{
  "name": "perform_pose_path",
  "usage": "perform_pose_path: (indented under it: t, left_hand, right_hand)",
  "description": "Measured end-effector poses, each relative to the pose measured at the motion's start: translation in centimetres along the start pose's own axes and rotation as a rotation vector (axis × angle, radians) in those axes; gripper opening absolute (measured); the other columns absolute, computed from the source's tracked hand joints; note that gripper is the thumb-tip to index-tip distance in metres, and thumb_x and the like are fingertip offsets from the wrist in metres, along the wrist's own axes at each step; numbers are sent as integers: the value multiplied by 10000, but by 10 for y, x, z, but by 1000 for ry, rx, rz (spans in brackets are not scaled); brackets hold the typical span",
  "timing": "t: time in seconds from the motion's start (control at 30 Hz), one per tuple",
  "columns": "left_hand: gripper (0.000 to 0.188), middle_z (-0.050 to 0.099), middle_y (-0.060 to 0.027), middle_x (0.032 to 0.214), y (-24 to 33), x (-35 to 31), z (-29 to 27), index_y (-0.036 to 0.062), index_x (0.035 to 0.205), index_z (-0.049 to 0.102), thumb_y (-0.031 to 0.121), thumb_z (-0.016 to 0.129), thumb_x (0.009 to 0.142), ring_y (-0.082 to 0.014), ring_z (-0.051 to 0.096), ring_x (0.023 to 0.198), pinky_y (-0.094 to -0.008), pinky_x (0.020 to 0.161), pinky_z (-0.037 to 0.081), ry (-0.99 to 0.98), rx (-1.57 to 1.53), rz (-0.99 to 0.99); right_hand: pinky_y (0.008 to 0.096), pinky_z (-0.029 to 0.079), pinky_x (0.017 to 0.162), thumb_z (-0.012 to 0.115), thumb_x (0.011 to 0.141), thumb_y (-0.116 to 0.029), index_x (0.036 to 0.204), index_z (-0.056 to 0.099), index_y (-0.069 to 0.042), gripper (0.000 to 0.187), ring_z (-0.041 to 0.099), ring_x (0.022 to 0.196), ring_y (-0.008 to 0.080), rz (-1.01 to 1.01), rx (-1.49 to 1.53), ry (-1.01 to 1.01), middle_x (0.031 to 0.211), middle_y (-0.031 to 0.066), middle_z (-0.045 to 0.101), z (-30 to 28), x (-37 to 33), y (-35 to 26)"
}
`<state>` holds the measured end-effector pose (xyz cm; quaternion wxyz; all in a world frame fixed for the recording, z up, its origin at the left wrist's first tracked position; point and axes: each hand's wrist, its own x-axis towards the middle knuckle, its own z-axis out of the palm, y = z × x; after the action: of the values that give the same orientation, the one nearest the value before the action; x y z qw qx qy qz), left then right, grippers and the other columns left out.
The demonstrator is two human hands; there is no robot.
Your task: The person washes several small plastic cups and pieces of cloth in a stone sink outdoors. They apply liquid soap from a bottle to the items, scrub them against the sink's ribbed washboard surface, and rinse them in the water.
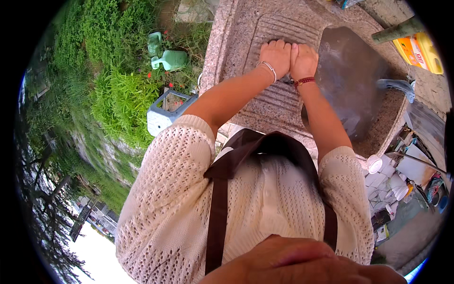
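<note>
My left hand and my right hand are pressed side by side on the ribbed washboard of a speckled stone sink. Both have their fingers curled over and closed. Whatever lies beneath them, if anything, is hidden; only a small dark patch shows between the wrists. A pale bracelet circles the left wrist, a dark red beaded one the right. Just right of my right hand, the sink's basin holds murky grey water.
A grey-blue tap-like piece juts over the basin's right side. Beyond it stands a yellow jug. At left are a green watering can, a grey plastic stool and plants. A white cup-like container sits by the sink's lower right corner.
</note>
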<state>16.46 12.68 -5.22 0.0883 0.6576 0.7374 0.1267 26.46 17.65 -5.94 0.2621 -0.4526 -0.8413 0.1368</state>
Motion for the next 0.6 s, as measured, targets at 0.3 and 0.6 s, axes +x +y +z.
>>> perform_pose_path:
  t: [0.3, 0.6]
  left_hand:
    - [183, 518, -191, 983, -8, -14, -5, 15, 858, 582, 174, 531, 782, -344, 483, 925, -449, 830, 358, 218, -402, 248]
    - [217, 498, -129, 991, -5, 26, -5, 78, 939, 589, 194, 488, 786, -284, 425, 1011, -442, 861, 298, 35, 48, 118]
  right_hand:
    - [394, 393, 713, 519, 835, -184, 721, 572, -14, 211, 503, 751, 316, 139, 425, 251, 747, 140, 556, -2, -20, -5]
    - [400, 377, 761, 479, 842, -227, 740, 591, -41, 241, 515, 799, 306, 73, 6, 188, 788, 119, 584, 9, 18, 5]
